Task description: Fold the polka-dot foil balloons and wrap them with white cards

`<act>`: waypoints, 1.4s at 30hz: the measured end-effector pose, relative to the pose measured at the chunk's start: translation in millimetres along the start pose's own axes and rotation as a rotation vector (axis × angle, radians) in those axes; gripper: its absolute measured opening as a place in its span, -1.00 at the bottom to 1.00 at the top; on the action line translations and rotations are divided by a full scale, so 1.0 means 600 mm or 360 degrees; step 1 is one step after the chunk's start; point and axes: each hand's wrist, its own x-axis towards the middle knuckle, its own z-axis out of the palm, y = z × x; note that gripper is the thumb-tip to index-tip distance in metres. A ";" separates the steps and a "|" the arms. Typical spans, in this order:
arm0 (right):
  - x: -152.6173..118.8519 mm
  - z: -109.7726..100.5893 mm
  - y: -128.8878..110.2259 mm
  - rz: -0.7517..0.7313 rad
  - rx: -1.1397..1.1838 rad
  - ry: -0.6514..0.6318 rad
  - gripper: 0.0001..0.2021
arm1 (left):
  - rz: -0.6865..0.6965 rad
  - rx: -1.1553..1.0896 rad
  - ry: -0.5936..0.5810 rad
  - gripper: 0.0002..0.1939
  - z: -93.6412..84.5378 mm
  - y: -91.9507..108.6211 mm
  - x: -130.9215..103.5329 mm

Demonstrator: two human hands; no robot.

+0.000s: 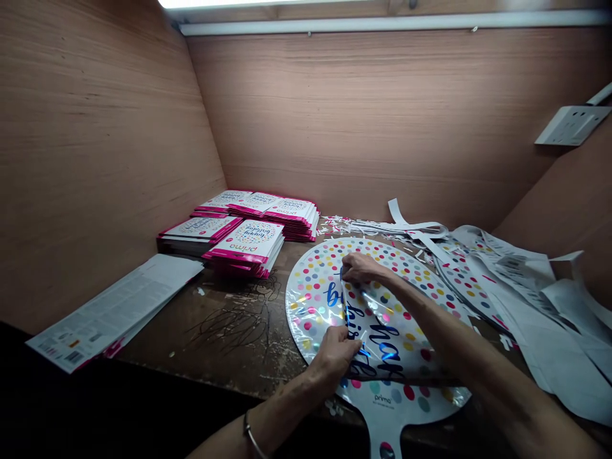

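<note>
A round, flat foil balloon (310, 293) with coloured dots and blue lettering lies on the brown table, its neck toward the front edge. Part of its foil is folded over, with a straight crease running between my hands. My left hand (333, 354) pinches the near end of this fold, beside the blue letters. Farther back, my right hand (361, 268) has its fingers closed on the far end of the fold. My right forearm passes over the balloon's right side.
Stacks of white and pink packets (248, 245) stand at the back left. Printed card sleeves (119, 306) overhang the left front edge. Paper strips (406, 226), more dotted foil (463, 274) and white sheets (549, 338) lie right. Wooden walls (335, 121) enclose the table.
</note>
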 end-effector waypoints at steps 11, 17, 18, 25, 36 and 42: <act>-0.241 -0.104 -0.081 -0.1281 -0.0344 0.1504 -0.83 | 0.1043 0.0932 -0.0150 -0.73 -0.199 0.162 0.033; -0.305 0.099 -0.055 -0.1583 -0.0607 0.1054 -0.75 | 0.1128 0.1060 0.0890 -0.57 -0.209 0.188 -0.010; -0.306 0.116 -0.053 -0.1576 -0.0610 0.1011 -0.75 | 0.1174 0.1274 0.0954 -0.59 -0.194 0.187 -0.010; -0.324 0.159 -0.071 -0.1461 -0.0637 0.0787 -0.82 | 0.0629 0.2311 -0.0012 -0.37 -0.167 0.081 0.063; -0.332 0.162 -0.113 -0.1101 -0.0269 0.0707 -0.83 | 0.1328 0.1555 -0.0635 -0.37 -0.151 0.071 -0.069; -0.323 0.168 -0.120 -0.0885 0.0062 0.0296 -0.82 | 0.1378 0.1295 -0.0695 -0.34 -0.141 0.024 -0.123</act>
